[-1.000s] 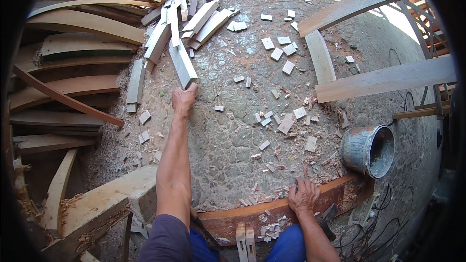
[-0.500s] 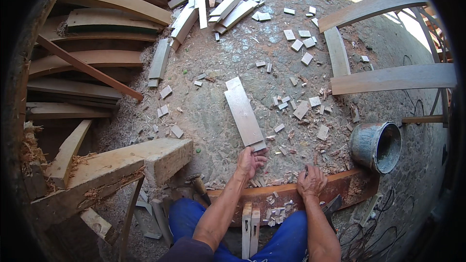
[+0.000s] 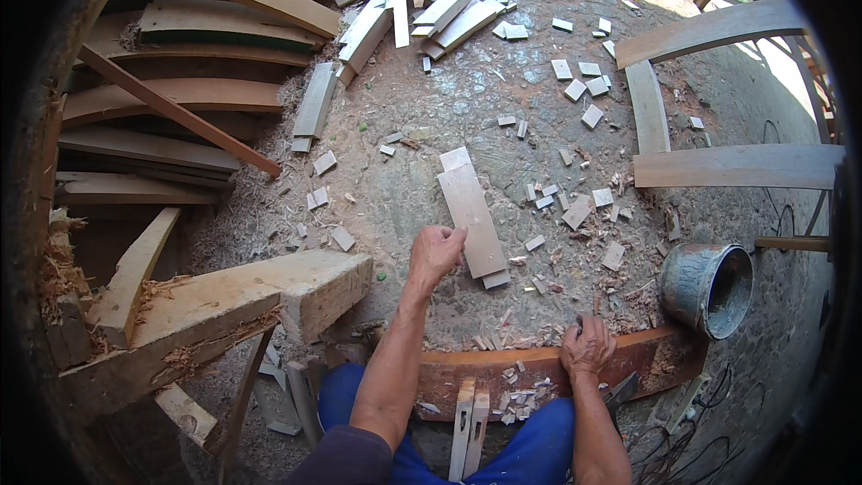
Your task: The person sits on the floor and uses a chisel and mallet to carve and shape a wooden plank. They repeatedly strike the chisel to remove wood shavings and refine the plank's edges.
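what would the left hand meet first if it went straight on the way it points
Probably the board beside the left hand, though the hand's height is unclear, so it might pass above.

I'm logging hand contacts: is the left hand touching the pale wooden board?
Cannot tell. The head view shows the left hand overlapping the pale wooden board at its left edge, but neither contact nor gap plainly.

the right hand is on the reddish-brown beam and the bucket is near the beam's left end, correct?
Wrong end: the head view shows the bucket near the right end of the reddish-brown beam. The right hand is on that beam, as you say.
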### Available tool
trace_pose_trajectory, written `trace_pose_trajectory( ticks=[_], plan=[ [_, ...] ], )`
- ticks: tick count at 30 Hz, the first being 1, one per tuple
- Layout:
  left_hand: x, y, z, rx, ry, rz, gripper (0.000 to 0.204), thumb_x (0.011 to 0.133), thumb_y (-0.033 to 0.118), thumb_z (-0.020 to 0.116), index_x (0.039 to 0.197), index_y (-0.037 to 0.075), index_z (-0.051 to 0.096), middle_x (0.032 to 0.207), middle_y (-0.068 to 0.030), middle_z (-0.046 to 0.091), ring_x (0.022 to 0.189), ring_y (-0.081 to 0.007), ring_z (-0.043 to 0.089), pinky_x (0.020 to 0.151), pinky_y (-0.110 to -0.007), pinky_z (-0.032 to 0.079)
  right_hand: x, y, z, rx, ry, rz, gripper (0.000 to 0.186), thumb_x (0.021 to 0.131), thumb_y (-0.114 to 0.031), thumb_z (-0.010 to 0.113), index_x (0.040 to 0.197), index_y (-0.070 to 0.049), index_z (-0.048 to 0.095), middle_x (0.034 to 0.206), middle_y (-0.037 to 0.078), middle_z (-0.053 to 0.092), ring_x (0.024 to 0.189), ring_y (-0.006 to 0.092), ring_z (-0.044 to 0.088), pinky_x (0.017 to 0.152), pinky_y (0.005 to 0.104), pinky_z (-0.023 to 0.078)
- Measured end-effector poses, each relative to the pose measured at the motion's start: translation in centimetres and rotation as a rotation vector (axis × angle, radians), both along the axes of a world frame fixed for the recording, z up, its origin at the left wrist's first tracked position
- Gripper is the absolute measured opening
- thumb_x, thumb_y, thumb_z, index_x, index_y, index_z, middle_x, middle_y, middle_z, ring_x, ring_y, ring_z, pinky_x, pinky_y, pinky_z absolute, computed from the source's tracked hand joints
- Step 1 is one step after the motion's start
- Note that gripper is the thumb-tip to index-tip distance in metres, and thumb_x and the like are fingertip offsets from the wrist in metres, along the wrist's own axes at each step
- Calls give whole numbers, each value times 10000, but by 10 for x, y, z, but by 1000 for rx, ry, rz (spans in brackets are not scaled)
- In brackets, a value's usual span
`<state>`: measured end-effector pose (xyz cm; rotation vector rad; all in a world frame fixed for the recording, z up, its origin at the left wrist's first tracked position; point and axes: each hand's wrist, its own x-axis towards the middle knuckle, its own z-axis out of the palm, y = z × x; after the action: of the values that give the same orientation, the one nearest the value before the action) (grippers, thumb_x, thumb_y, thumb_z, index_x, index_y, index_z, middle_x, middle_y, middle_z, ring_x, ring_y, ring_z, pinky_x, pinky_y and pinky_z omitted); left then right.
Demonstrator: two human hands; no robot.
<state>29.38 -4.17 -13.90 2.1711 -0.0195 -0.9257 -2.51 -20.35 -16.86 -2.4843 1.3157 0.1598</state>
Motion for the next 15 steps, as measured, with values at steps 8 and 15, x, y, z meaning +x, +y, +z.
trace_pose_trajectory(
  ticks=[8,15],
  plan=[
    [247,-6,-71,-68,-623,561,427,804,246,691,1148,-5,669,1108,-169,702,1038,-302,677,917,-391,524,0,3,-8,-32,-13,57,322,837,-244,624,1116,-120,727,1056,104,693,1050,320,620,949,484,417],
    [350,29,-59,190,-685,304,590,764,280,699,1280,-3,657,1363,-222,590,1322,-347,526,1146,-395,400,3,2,3,-2,25,49,317,840,-236,624,1112,-113,731,1040,95,701,1031,313,621,941,476,417]
  ],
)
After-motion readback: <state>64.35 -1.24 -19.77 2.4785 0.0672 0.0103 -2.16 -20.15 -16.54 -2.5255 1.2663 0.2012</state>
